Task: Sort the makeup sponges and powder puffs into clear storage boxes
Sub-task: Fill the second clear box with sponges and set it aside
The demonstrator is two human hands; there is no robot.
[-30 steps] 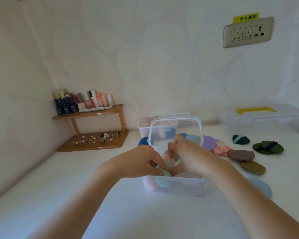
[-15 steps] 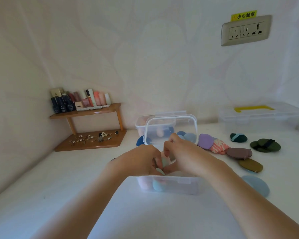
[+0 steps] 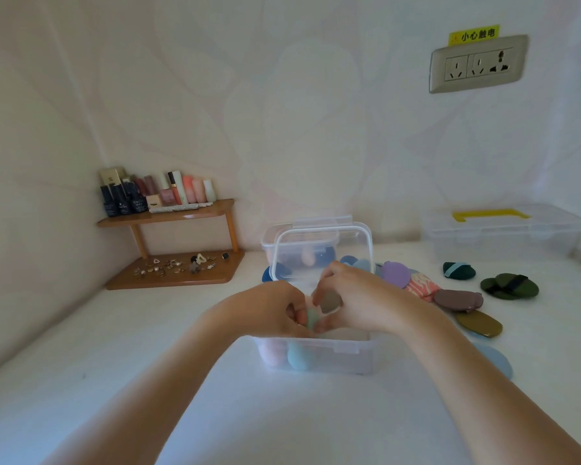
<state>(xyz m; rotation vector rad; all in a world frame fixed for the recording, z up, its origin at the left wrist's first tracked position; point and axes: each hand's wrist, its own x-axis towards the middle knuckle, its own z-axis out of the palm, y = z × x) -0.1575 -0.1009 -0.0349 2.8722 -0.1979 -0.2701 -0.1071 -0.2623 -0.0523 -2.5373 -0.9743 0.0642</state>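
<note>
Both hands meet over the open near clear box (image 3: pixel 344 355), a thin see-through plastic box with rounded corners and a front latch tab. The left hand (image 3: pixel 265 313) has its fingers curled, pinching a soft matte sage-green sponge (image 3: pixel 313 317). The right hand (image 3: pixel 361 300) has its fingers curled round a rounded grey-brown sponge (image 3: pixel 331 302). The two sponges touch, just above the box rim.

Inside the box, against the near wall, sit an egg-shaped teal sponge (image 3: pixel 297 358) and a pink sponge (image 3: pixel 271 353). The hinged lid (image 3: pixel 321 251) stands upright behind the hands, clear with a white rim. A second clear box (image 3: pixel 271 237) sits just behind it.

Flat oval powder puffs lie to the right: purple puff (image 3: pixel 394 273), patterned pink puff (image 3: pixel 420 286), brown puff (image 3: pixel 458 300), olive puff (image 3: pixel 479 325), pale blue puff (image 3: pixel 497 362). The dark green strapped puffs (image 3: pixel 509 286) lie farther right. A large clear box (image 3: pixel 503 238) with a yellow handle is at the far right.

The desk (image 3: pixel 114 364) is smooth and white, with open room at near left and near centre. A wooden shelf (image 3: pixel 168 216) fills the far left corner.
</note>
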